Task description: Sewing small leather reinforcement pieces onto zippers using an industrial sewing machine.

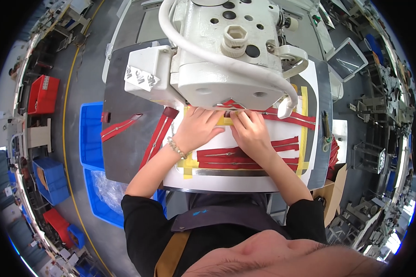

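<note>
Both hands work close together at the front of a white sewing machine head (226,76). My left hand (196,131) lies flat with its fingers stretched forward and the thumb apart; its fingertips reach the machine's lower edge. Bent and drawn together, the fingers of my right hand (253,131) press on a red zipper (291,117) that runs out to the right. A small dark red end piece (228,114) shows between the hands, above yellow tape (225,122). Several other red zippers (249,162) lie just below my hands. The machine hides the needle area.
At left on the dark tabletop (120,157) lie a long red zipper (158,136) and a short one (120,128). Blue bins (92,154) stand beyond the left edge. Small scissors (327,144) rest at the right edge, near a cardboard box (335,196).
</note>
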Demonstrator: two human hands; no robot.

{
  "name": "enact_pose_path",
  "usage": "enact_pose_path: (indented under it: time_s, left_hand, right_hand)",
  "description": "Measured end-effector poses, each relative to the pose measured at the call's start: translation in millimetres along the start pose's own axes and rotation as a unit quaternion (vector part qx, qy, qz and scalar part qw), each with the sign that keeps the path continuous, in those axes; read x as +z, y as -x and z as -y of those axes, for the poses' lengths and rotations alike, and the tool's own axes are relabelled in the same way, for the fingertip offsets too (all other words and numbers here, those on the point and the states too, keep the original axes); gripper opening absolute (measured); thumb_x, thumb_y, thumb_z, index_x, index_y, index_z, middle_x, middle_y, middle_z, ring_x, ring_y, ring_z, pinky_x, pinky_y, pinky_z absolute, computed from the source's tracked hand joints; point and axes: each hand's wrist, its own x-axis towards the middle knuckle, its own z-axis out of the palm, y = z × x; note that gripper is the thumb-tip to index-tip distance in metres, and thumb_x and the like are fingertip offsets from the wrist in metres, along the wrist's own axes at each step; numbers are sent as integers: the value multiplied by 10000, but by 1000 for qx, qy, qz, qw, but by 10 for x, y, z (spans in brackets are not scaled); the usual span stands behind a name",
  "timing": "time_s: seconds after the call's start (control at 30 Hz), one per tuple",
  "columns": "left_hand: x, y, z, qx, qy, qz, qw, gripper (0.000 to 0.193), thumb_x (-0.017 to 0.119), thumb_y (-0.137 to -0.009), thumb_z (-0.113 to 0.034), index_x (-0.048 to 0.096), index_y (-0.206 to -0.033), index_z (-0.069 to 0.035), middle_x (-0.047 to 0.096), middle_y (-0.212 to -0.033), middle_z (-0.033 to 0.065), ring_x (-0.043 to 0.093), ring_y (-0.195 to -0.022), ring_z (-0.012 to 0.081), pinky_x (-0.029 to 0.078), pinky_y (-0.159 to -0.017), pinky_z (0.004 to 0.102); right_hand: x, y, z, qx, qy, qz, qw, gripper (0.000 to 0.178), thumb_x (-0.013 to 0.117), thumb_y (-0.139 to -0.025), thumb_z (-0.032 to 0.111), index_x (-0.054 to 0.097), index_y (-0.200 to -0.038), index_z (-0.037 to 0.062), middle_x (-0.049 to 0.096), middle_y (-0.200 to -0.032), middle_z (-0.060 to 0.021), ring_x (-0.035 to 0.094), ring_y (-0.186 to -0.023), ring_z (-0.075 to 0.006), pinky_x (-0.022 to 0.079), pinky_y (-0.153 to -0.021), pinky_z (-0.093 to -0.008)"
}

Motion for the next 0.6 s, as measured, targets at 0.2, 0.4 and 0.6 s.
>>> enact_pose_path:
  time_s: [0.2,0.4,0.6]
  left_hand:
    - [124,-11,-114,-60,-31,29,997,492,640,-794,-492,588,-1198,-217,555,-1119,72,484,-1050,255,332,-906,457]
    - [148,-35,-114,-79,-1,27,997,483,631,-789,-535,601,-1153,-218,575,-1121,57,473,-1100,253,314,-922,466]
    - [178,-39,-104,-129,60,90,986,509,646,-770,-540,614,-1148,-201,605,-1079,43,503,-1093,236,326,-926,463]
  right_hand:
    - [36,39,3,16,3,7,1000,383,710,-694,73,622,-1059,-5,583,-1016,-81,558,-947,-242,460,-822,-376]
    - [16,26,-7,5,-4,3,1000,354,642,-701,99,635,-1027,-40,566,-960,-89,565,-936,-255,466,-798,-351]
    - [19,4,-4,1,0,-13,1000,350,629,-674,98,634,-997,-37,575,-991,-99,570,-941,-277,466,-795,-371]
